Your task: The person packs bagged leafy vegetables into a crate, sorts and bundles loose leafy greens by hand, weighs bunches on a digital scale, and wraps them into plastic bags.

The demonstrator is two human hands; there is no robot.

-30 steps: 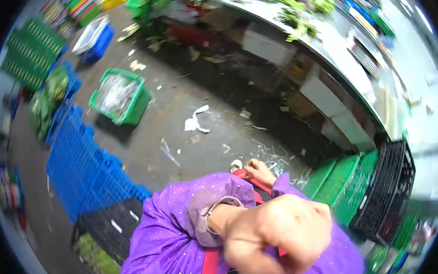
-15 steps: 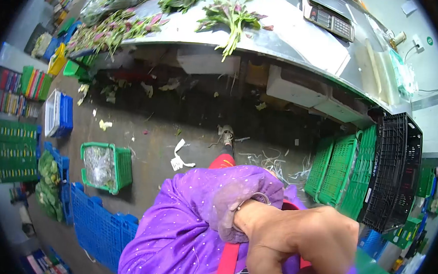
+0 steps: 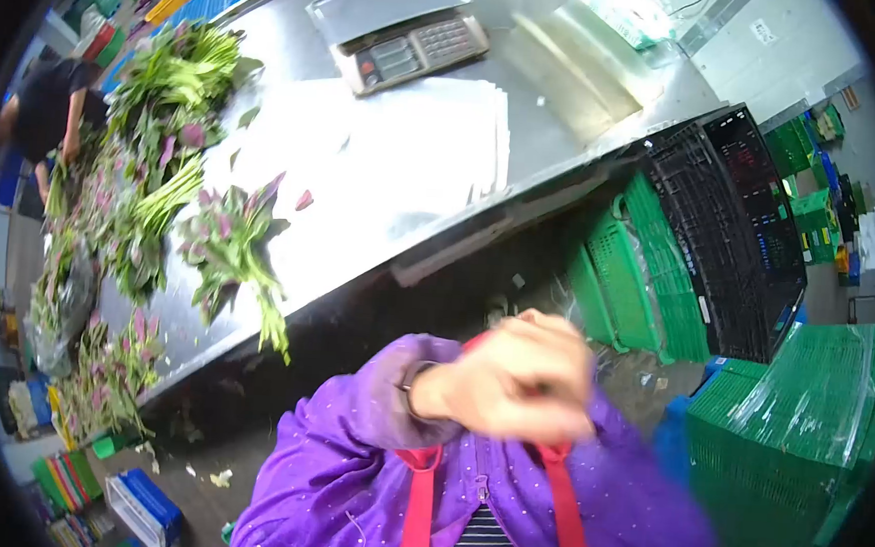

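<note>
Half-curled and blurred before my purple jacket [image 3: 335, 468], my left hand [image 3: 506, 378] may or may not hold something, I cannot tell which, and my right hand cannot be made out apart from it, its opening and grip unclear. Well apart from my hands, at ten o'clock, a bunch of purple-and-green leafy vegetables [image 3: 234, 246] lies on the metal table [image 3: 286, 49], stalk ends overhanging its edge, with a digital weighing scale [image 3: 411, 56] at eleven.
</note>
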